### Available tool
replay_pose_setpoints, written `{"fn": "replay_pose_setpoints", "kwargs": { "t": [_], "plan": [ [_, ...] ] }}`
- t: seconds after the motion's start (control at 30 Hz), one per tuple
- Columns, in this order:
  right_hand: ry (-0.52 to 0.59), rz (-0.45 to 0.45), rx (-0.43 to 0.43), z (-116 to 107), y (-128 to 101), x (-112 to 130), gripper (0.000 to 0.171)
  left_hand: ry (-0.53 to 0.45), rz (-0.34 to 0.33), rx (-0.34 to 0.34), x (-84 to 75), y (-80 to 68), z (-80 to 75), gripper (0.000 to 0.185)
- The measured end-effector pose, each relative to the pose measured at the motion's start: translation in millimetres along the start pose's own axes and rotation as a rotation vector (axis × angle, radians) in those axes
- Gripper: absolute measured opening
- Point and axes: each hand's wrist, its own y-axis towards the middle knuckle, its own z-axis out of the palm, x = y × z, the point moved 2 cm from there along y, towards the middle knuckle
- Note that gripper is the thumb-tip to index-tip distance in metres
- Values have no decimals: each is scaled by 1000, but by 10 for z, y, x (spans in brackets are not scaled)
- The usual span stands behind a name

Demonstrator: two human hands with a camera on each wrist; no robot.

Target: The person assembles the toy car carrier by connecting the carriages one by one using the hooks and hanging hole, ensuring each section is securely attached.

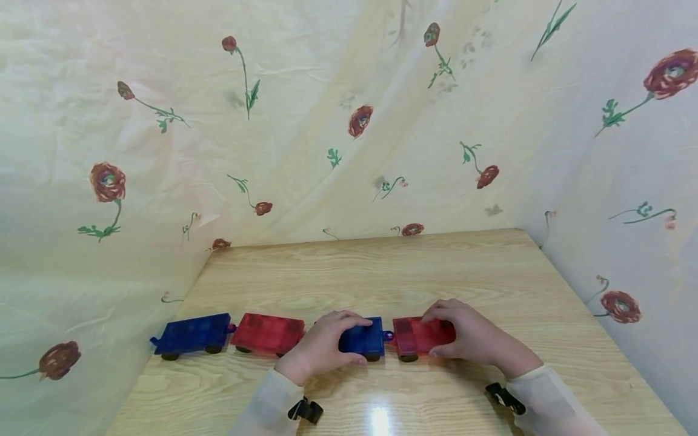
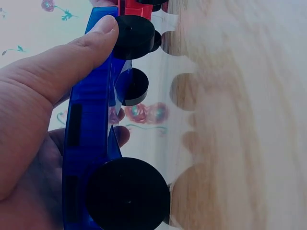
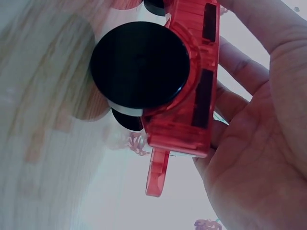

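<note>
Four-wheeled toy train cars of see-through plastic stand in a row on the table. My left hand point(image 1: 322, 342) grips a blue car point(image 1: 375, 336), thumb on the near side and fingers over the far side; the left wrist view shows the thumb by a black wheel point(image 2: 136, 37). My right hand point(image 1: 466, 333) holds a red car point(image 1: 409, 335) the same way. A small hook point(image 1: 388, 335) joins these two cars. In the right wrist view, a red hook point(image 3: 157, 172) sticks out from the red car's free end.
Left of my hands stand another red car point(image 1: 267, 332) and another blue car point(image 1: 192, 334), meeting at their hooks. The wooden table point(image 1: 371, 272) is bordered by a flowered cloth point(image 1: 305, 121) at the back and sides. A black strap point(image 1: 505, 398) hangs at the right wrist.
</note>
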Motion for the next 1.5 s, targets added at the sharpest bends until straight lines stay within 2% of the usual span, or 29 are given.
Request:
{"fn": "replay_pose_setpoints", "kwargs": {
  "t": [0.6, 1.0, 1.13, 1.37, 1.5],
  "plan": [
    [24, 19, 14, -26, -19, -22, 50, 4, -42, 9, 1, 2, 3, 71],
    [19, 17, -11, -13, -24, -44, 49, 24, -19, 12, -19, -2, -1, 69],
    [15, 5, -23, -26, -27, -52, 50, 18, -32, 7, -21, -1, -5, 70],
    [11, -7, 8, -28, -36, -56, 50, 71, -11, 21, -11, -5, 17, 67],
    [24, -7, 8, -33, -28, -56, 49, 69, -17, 29, -23, -9, 15, 67]
  ]
}}
